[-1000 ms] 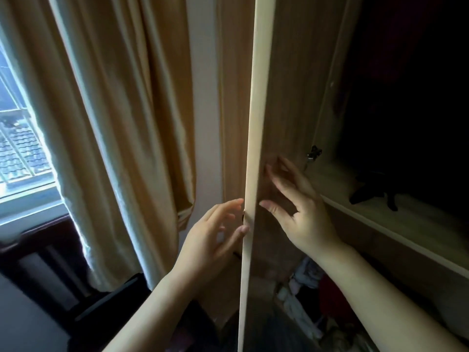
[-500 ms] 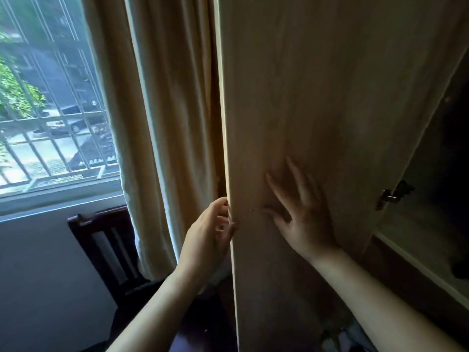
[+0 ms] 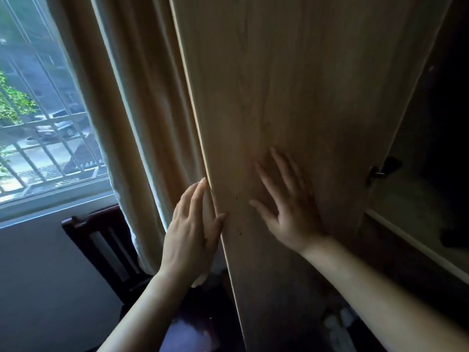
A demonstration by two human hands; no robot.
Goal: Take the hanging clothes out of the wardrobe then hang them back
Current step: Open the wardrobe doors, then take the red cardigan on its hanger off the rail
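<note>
Wooden door (image 3: 304, 97) before dark, indistinct wardrobe interior (image 3: 449, 110).

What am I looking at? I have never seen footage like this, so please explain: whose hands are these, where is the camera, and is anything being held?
No machine here: a person wears a camera on the head, looking down at their own bare hands. It is the only view. The left hand touches the edge of the open wardrobe door with straight fingers; the right hand lies flat on the door, fingers spread. Neither holds anything. Left of the door are a curtain, a window and a dark chair. Right of it, a shelf shows in the dark wardrobe.
</note>
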